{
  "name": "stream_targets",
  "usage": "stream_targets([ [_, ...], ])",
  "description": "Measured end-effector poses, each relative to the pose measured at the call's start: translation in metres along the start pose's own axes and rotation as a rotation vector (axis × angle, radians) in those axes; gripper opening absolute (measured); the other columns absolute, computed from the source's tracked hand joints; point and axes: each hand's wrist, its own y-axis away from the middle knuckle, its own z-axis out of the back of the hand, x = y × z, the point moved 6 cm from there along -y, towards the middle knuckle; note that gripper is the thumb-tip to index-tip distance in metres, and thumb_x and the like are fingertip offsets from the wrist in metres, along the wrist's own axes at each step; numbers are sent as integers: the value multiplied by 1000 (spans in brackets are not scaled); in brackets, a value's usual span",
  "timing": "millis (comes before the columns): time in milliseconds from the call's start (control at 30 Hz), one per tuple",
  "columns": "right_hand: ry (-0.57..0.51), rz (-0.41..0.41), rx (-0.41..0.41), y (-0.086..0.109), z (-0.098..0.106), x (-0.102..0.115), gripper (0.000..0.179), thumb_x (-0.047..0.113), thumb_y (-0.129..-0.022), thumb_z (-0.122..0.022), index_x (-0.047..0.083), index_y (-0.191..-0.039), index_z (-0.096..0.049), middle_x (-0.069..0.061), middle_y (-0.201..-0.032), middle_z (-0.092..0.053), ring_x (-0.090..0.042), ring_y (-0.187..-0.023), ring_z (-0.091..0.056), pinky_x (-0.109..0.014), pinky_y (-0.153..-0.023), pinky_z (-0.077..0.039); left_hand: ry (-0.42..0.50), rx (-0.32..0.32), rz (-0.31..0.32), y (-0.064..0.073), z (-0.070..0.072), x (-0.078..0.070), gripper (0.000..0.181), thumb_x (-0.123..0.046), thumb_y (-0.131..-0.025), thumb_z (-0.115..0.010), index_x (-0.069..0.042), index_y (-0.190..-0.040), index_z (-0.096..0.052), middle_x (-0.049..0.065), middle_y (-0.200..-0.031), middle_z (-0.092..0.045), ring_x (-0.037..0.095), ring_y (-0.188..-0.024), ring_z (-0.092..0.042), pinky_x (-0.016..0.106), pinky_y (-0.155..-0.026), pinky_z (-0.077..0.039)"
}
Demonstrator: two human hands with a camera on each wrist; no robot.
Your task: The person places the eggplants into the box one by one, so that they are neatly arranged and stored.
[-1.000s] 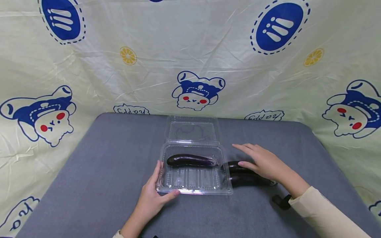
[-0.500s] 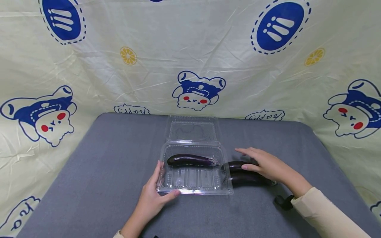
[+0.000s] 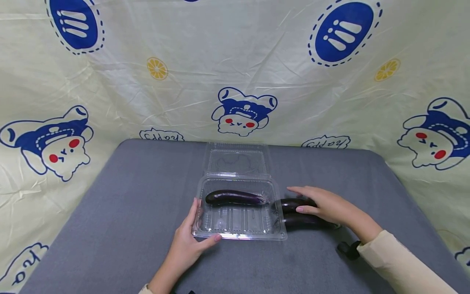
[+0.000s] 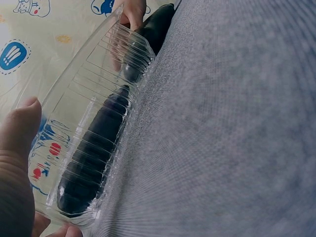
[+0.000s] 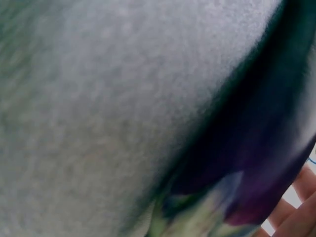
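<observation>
A clear plastic clamshell box (image 3: 240,236) lies with its lid laid back, an eggplant (image 3: 235,197) across the far part of its base. My left hand (image 3: 188,241) holds the box's near left corner, thumb over the front rim and fingers along the left side. Two more eggplants lie side by side to the right of the box. Over the farther eggplant (image 3: 290,205) is my right hand (image 3: 330,206), thumb on its near side and extended fingers beyond its far side. The nearer eggplant (image 3: 304,221) lies below the thumb. In the right wrist view, an eggplant (image 5: 256,123) partly hides the fingers.
A grey cloth (image 3: 147,196) covers the table. The open lid (image 3: 238,160) reaches towards the far table edge. Behind the table hangs a cream curtain (image 3: 235,53) with cartoon prints. A black object (image 3: 349,250) sits by the right sleeve cuff.
My right hand has come down slightly towards the farther eggplant, its thumb and index finger shifting nearer to me. The left hand, the box and the eggplants stay in place.
</observation>
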Motion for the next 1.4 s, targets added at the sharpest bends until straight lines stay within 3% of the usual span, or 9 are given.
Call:
stream_targets([
  [200,-23,-9,33,-2,-2,0,61,48,-98,-56,23,-152,-42,-8,-140,-59,-26,-121,-60,-54,-101,-48,-8,-1,-1,0,0,0,114,-33,-71,-90,-8,-158,-21,10,-160,-34,26,-143,-41,10,-110,-25],
  [633,-38,-20,74,-5,-3,2,56,45,-101,-53,26,-152,-41,-7,-148,-53,-28,-127,-58,-55,-105,-46,1,-2,-3,0,1,0,114,-32,-71,-90,-8,-158,-21,11,-160,-33,26,-143,-40,6,-109,-24],
  [867,13,29,59,-6,2,5,52,34,-102,-55,20,-151,-44,-10,-145,-55,-33,-132,-53,-55,-107,-44,-8,-4,16,0,0,1,114,-33,-71,-90,-9,-158,-22,9,-160,-35,26,-142,-42,10,-110,-27],
  [1167,62,41,26,-6,2,3,48,29,-102,-56,20,-149,-47,-6,-127,-63,-27,-119,-61,-51,-99,-49,-7,-7,10,-1,1,2,115,-33,-70,-91,-10,-158,-22,9,-160,-35,24,-143,-41,8,-110,-24],
  [1400,53,40,23,-3,3,-1,52,28,-100,-60,20,-150,-45,-8,-130,-63,-30,-120,-60,-54,-98,-49,8,-5,11,-1,0,2,115,-33,-70,-91,-10,-159,-21,9,-160,-35,24,-143,-41,6,-109,-25],
])
